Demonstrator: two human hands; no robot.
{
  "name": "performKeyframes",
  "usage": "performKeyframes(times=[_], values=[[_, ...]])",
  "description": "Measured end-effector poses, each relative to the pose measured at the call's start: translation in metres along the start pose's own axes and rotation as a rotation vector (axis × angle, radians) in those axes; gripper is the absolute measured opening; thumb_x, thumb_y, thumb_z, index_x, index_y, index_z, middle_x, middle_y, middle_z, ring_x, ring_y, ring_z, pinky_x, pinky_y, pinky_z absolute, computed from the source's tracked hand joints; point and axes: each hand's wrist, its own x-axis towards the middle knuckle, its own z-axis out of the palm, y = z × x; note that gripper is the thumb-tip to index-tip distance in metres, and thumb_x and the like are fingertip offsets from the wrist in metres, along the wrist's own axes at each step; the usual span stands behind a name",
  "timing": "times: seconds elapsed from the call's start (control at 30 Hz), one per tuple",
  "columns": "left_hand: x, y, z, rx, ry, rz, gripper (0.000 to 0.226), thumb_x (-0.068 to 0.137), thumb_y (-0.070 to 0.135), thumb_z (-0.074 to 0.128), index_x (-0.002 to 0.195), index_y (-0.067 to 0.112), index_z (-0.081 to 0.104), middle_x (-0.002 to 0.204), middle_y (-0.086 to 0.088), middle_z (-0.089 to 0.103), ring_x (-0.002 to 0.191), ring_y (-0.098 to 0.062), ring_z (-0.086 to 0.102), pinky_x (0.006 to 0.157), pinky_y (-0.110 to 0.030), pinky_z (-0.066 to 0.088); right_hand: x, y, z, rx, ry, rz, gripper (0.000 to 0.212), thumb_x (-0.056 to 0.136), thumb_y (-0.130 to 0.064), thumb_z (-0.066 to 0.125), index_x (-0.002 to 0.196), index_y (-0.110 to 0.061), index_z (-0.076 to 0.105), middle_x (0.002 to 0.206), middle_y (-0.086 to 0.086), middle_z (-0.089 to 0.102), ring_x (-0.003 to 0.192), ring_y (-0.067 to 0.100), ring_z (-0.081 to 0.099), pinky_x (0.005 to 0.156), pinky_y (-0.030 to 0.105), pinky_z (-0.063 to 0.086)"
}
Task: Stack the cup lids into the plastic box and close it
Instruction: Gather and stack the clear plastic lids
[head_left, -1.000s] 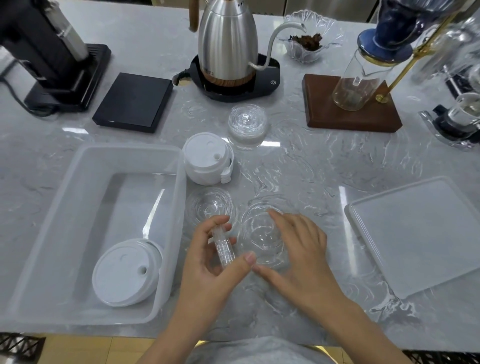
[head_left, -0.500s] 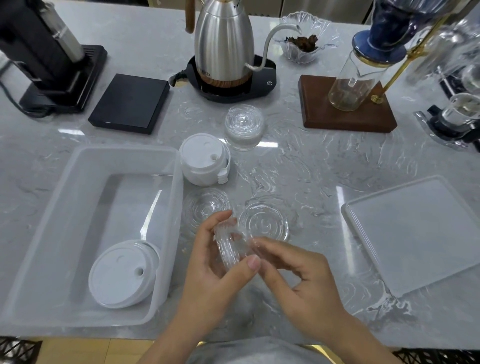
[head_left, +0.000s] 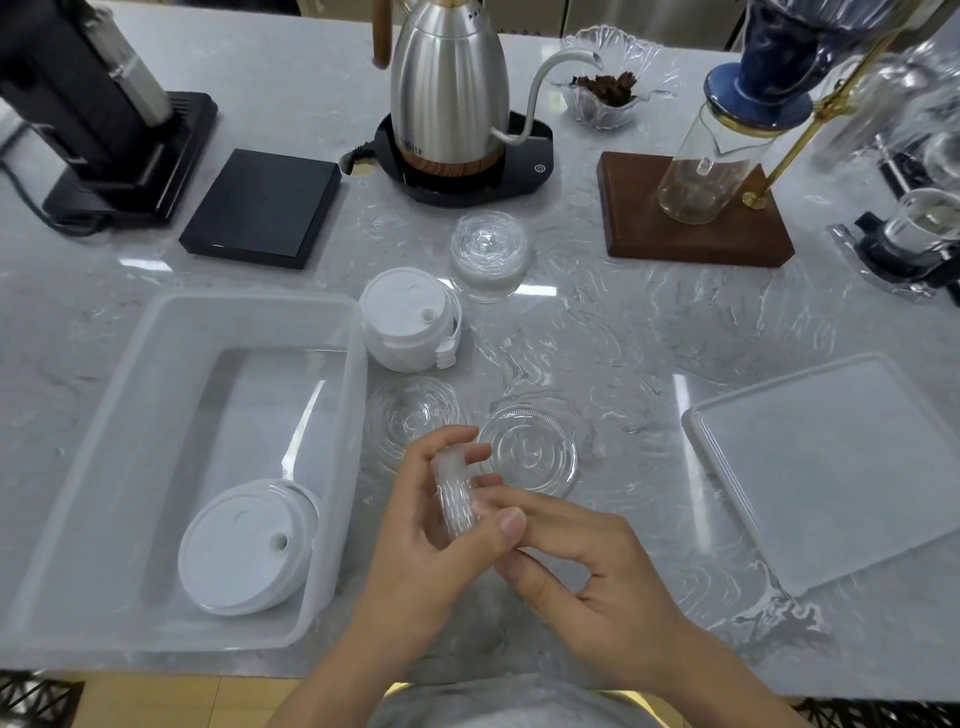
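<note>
While marble gleams, both hands (head_left: 467, 540) pinch ridged clear lids (head_left: 456, 499).

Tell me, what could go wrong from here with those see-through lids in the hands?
The small stack of clear lids is held on edge between the left hand and the right hand, above the counter rather than the plastic box; a slip could scatter them. Two loose clear lids on the counter are hard to see against the marble and might be missed. The box lid lies far to the right, so closing needs a reach.
</note>
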Motion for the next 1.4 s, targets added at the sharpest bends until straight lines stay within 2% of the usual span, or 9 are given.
performKeyframes(times=[0.17, 0.33, 0.57, 0.8, 0.93, 1.07, 1.17, 1.27, 1.4], values=[[0.002, -0.002, -0.001, -0.023, 0.059, 0.004, 0.065, 0.063, 0.034, 0.080, 0.123, 0.025, 0.059, 0.121, -0.013, 0.066, 0.099, -0.026, 0.067, 0.081, -0.029, 0.059, 0.003, 0.001, -0.006, 0.046, -0.078, -0.007, 0.028, 0.102, -0.023, 0.055, 0.125, -0.015, 0.069, 0.135, -0.013, 0.065, 0.126, 0.011, 0.061, 0.104, 0.021, 0.045], [0.003, -0.005, -0.003, -0.069, 0.068, -0.017, 0.064, 0.063, 0.029, 0.082, 0.122, 0.026, 0.061, 0.111, 0.002, 0.070, 0.098, -0.025, 0.067, 0.081, -0.043, 0.062, 0.020, 0.016, -0.025, -0.239, 0.225, 0.111, 0.022, 0.088, -0.023, 0.072, 0.110, -0.020, 0.076, 0.114, -0.015, 0.073, 0.113, 0.000, 0.065, 0.099, 0.019, 0.048], [0.002, -0.007, -0.004, -0.045, 0.067, -0.036, 0.058, 0.062, 0.031, 0.083, 0.117, 0.035, 0.065, 0.111, -0.002, 0.068, 0.098, -0.022, 0.069, 0.079, -0.040, 0.065, 0.037, 0.039, -0.032, -0.672, -0.089, 0.379, 0.110, 0.064, -0.078, 0.063, 0.155, -0.029, 0.026, 0.159, -0.010, 0.030, 0.151, 0.012, 0.018, 0.124, 0.040, 0.016], [0.002, -0.010, -0.006, -0.044, 0.094, -0.042, 0.059, 0.062, 0.030, 0.084, 0.118, 0.033, 0.065, 0.107, 0.006, 0.070, 0.096, -0.020, 0.068, 0.082, -0.042, 0.062, 0.040, 0.040, -0.030, -0.711, -0.035, 0.288, 0.101, 0.063, -0.059, 0.083, 0.148, -0.026, 0.040, 0.136, -0.006, 0.049, 0.130, 0.015, 0.044, 0.114, 0.031, 0.030], [0.003, -0.011, -0.006, -0.021, 0.097, -0.052, 0.061, 0.061, 0.033, 0.086, 0.117, 0.038, 0.065, 0.105, 0.012, 0.070, 0.097, -0.017, 0.070, 0.081, -0.039, 0.064, 0.035, 0.039, -0.029, -0.498, 0.040, 0.423, 0.111, 0.053, -0.047, 0.094, 0.147, -0.039, 0.035, 0.124, -0.020, 0.028, 0.111, -0.004, 0.043, 0.093, 0.002, 0.035], [0.003, -0.009, -0.005, -0.031, 0.103, -0.055, 0.062, 0.059, 0.033, 0.087, 0.118, 0.037, 0.065, 0.105, 0.013, 0.070, 0.096, -0.015, 0.070, 0.074, -0.030, 0.062, 0.028, 0.039, -0.029, -0.316, 0.280, 0.488, 0.093, 0.063, -0.020, 0.094, 0.142, -0.034, 0.046, 0.125, -0.017, 0.040, 0.111, -0.028, 0.039, 0.089, -0.009, 0.029], [0.002, -0.009, -0.003, -0.033, 0.109, -0.048, 0.065, 0.058, 0.031, 0.087, 0.119, 0.034, 0.064, 0.106, 0.010, 0.070, 0.095, -0.014, 0.069, 0.073, -0.028, 0.061, 0.027, 0.029, -0.033, -0.153, 0.391, 0.480, 0.067, 0.077, -0.004, 0.084, 0.134, -0.026, 0.056, 0.124, -0.010, 0.062, 0.111, -0.007, 0.060, 0.099, 0.009, 0.044], [0.002, -0.008, 0.000, -0.011, 0.097, -0.037, 0.070, 0.057, 0.033, 0.087, 0.122, 0.036, 0.062, 0.110, 0.010, 0.069, 0.098, -0.012, 0.070, 0.074, -0.026, 0.060, 0.024, 0.014, -0.031, 0.187, 0.439, 0.411, 0.049, 0.083, 0.010, 0.074, 0.116, -0.025, 0.064, 0.102, -0.006, 0.074, 0.092, 0.006, 0.071, 0.084, 0.019, 0.056], [0.003, -0.005, 0.005, 0.037, 0.066, 0.010, 0.080, 0.059, 0.037, 0.085, 0.133, 0.037, 0.055, 0.123, -0.001, 0.066, 0.113, -0.022, 0.068, 0.093, -0.036, 0.059, 0.017, 0.001, -0.015, 0.288, 0.398, 0.278, 0.028, 0.087, 0.001, 0.071, 0.101, -0.022, 0.066, 0.096, 0.006, 0.075, 0.092, 0.020, 0.072, 0.089, 0.037, 0.058]])
